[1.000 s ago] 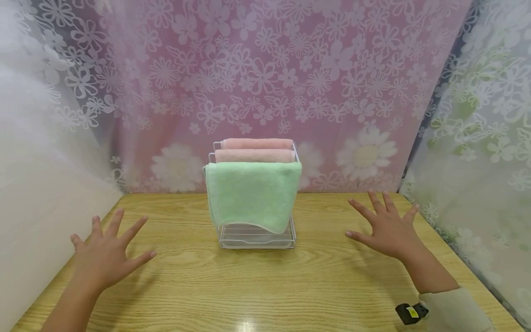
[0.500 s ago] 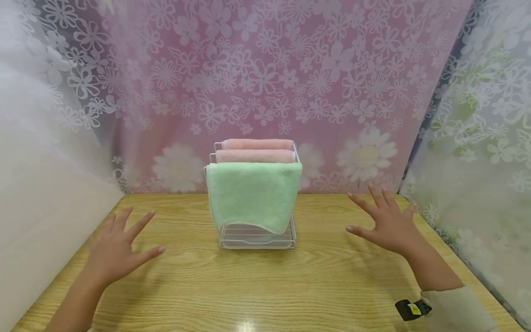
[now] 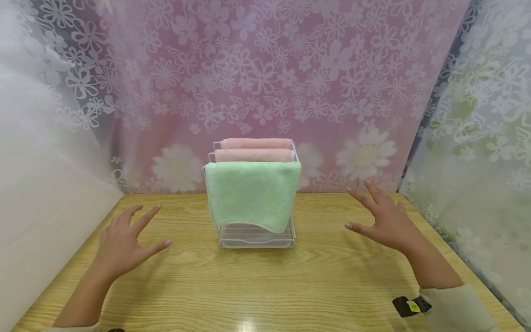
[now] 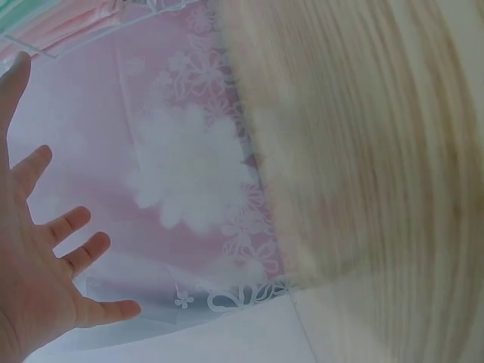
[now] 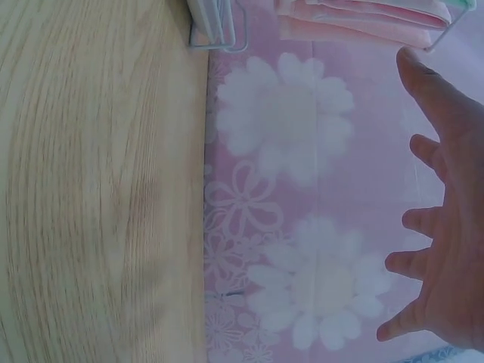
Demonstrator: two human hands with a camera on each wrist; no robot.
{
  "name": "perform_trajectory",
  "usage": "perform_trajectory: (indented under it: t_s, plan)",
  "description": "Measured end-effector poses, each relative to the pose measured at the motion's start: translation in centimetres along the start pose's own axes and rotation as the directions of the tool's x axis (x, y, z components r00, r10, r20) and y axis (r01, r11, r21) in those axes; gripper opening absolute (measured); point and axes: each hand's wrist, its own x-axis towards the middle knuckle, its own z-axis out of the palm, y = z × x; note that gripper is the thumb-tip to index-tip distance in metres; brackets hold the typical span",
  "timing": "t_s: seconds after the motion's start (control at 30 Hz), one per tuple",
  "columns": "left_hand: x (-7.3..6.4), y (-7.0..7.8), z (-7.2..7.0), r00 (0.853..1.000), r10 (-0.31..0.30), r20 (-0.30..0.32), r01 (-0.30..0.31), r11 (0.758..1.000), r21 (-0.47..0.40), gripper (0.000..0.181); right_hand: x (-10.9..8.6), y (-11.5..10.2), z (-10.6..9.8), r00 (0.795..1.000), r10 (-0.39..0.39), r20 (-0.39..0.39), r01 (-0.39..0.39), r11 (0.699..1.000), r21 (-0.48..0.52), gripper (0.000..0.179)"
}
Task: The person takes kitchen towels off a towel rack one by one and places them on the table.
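Observation:
A white wire rack (image 3: 257, 245) stands at the middle of the table, with a light green towel (image 3: 253, 196) draped over its front bar. Behind it, two pink towels (image 3: 255, 156) hang over the farther bars. My left hand (image 3: 124, 244) hovers over the table to the left of the rack, fingers spread and holding nothing. To the rack's right, my right hand (image 3: 387, 221) is likewise spread and empty, its thumb toward the rack. Both wrist views show the fingers apart, with the pink towels (image 5: 370, 19) at the upper edge.
The wooden table (image 3: 249, 286) reaches back to a pink floral curtain (image 3: 257, 83). A pale sheet (image 3: 45, 184) borders the left side, and a floral sheet (image 3: 489, 161) the right. Under the towels sits the rack's base tray (image 3: 238, 240).
My left hand has moved right, toward the rack, and turned somewhat. My right hand has tilted slightly, its fingers drawing closer together. The rack and towels have stayed put.

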Motion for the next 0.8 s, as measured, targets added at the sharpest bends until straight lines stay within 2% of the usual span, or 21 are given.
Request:
perform_trajectory:
  t_s: [0.27, 0.47, 0.8]
  plan:
    - [0.5, 0.7, 0.0, 1.0, -0.012, 0.0, 0.012, 0.996, -0.091, 0.085, 0.3, -0.4, -0.2, 0.998, -0.062, 0.005, 0.061, 0.995, 0.085, 0.088]
    - [0.7, 1.3, 0.0, 0.999, -0.036, 0.014, 0.038, 0.979, -0.2, 0.081, 0.5, -0.5, -0.1, 0.995, -0.101, -0.01, 0.101, 0.981, 0.168, 0.089]
    - [1.2, 1.9, 0.0, 0.999, -0.05, -0.004, 0.046, 0.956, -0.29, 0.079, 0.6, -1.0, -0.3, 0.988, -0.139, -0.068, 0.15, 0.968, 0.202, 0.089]
